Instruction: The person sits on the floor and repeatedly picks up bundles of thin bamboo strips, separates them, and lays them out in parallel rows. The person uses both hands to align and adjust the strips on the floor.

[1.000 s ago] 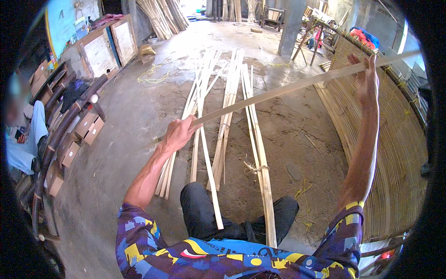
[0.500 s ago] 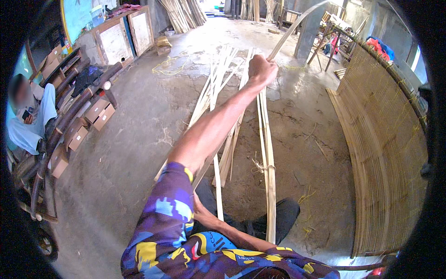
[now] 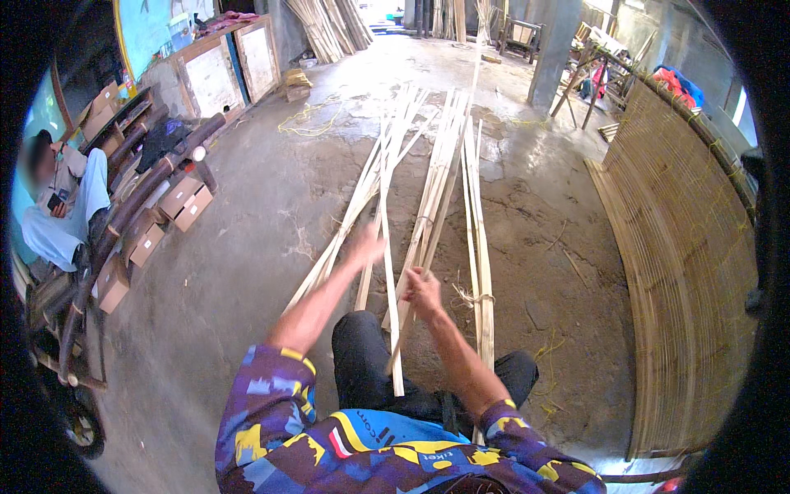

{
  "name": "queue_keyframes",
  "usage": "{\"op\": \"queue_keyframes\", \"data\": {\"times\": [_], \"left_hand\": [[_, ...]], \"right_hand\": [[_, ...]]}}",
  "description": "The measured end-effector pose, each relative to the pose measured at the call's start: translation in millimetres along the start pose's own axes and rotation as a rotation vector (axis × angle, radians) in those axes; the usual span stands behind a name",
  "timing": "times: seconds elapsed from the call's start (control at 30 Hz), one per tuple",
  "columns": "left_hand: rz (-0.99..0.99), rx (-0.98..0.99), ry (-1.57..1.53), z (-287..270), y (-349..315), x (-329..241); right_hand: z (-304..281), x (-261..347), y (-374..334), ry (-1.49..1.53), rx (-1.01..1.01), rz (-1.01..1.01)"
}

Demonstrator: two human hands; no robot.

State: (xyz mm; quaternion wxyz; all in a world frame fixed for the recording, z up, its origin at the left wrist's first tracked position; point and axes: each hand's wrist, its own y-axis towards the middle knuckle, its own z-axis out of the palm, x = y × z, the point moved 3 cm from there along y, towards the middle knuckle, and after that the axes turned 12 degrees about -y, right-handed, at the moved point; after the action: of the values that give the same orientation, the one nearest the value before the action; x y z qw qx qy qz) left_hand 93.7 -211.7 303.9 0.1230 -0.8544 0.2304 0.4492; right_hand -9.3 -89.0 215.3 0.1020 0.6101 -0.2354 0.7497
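Several long pale bamboo strips point(image 3: 387, 189) lie fanned out on the concrete floor ahead of my knees. My right hand point(image 3: 424, 294) is closed around one thin strip point(image 3: 448, 177) that runs away from me toward the back of the room. My left hand point(image 3: 364, 245) is stretched forward just above the left group of strips; it is blurred, so its fingers cannot be read. A tied bundle of strips point(image 3: 477, 272) lies just right of my right hand.
A large woven bamboo mat point(image 3: 687, 272) curves along the right. At the left a person point(image 3: 62, 206) sits by small cardboard boxes point(image 3: 177, 206) and dark pipes. Framed panels point(image 3: 222, 70), more strips point(image 3: 329, 25) and a concrete pillar point(image 3: 551, 49) stand at the back.
A second ago both hands held one long strip raised across the view. The left arm then swung it forward; now both hands are low over the strips on the floor.
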Motion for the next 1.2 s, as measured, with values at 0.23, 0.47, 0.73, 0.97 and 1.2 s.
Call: {"op": "queue_keyframes", "data": {"times": [0.23,0.47,0.73,0.97,1.2], "left_hand": [[-0.156,0.342,0.604,145,-135,96],[-0.498,0.01,-0.782,137,-102,87],[0.079,-0.316,-0.974,19,-28,5],[-0.473,-0.149,-1.517,71,-57,86],[-0.734,-0.049,-1.454,103,-86,118]], "right_hand": [[-95,-58,-5,0.01,0.003,0.398],[-108,-84,-54,-0.079,0.061,0.441],[-109,-71,-66,-0.544,-0.176,0.22],[-50,6,-49,-0.459,-0.087,-0.336],[-28,-30,-25,0.062,0.152,0.302]]}}
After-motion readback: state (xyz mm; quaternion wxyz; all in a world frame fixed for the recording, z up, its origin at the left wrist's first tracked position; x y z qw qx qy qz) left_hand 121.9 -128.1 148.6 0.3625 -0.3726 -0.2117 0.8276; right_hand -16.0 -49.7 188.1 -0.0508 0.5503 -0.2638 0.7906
